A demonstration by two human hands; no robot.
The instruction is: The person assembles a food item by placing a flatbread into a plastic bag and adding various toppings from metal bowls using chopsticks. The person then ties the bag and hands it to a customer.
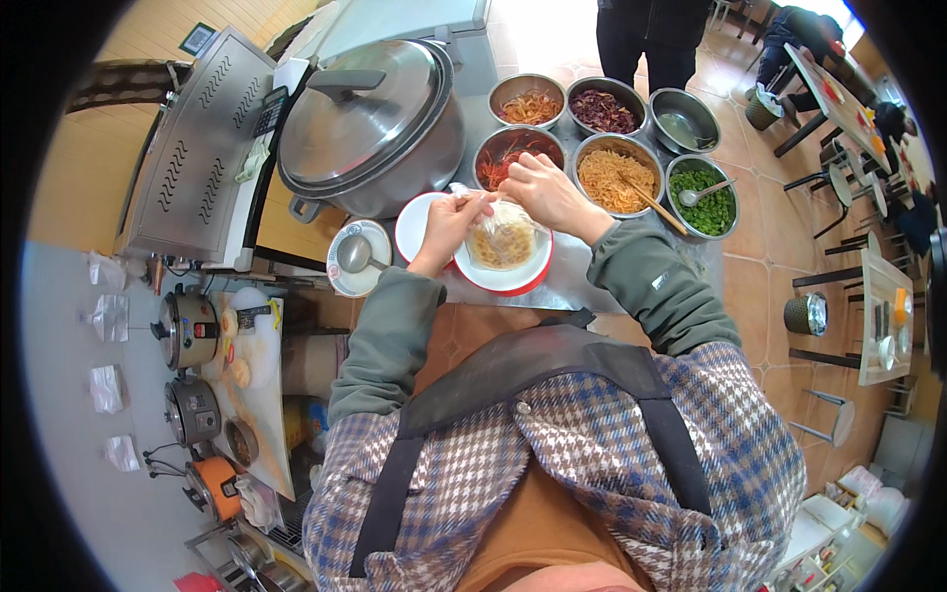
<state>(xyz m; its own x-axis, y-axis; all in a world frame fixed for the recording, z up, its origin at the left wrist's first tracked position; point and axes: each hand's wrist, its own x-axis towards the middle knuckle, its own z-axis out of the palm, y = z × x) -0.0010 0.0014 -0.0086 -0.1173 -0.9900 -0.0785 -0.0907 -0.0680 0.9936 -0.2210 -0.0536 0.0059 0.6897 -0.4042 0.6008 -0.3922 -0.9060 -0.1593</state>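
Note:
A clear plastic bag (505, 240) with yellowish food inside rests in a bowl (538, 276), white within and red outside. My left hand (456, 225) is closed on the gathered top of the bag at its left. My right hand (548, 195) pinches the bag's upper edge from the right, with its fingertips partly hidden. Left of my left hand stands a second white bowl (412, 225). Beside that, a ladle (355, 255) lies on a patterned plate (343, 284). Just beyond my hands is a metal bowl of red shreds (501, 156).
A large lidded pot (380, 123) stands at the left of the metal table. Around the far side are bowls of orange shreds (529, 107), purple shreds (600, 111), tan shreds with chopsticks (614, 178) and chopped greens (712, 205). A person (651, 39) stands across the table.

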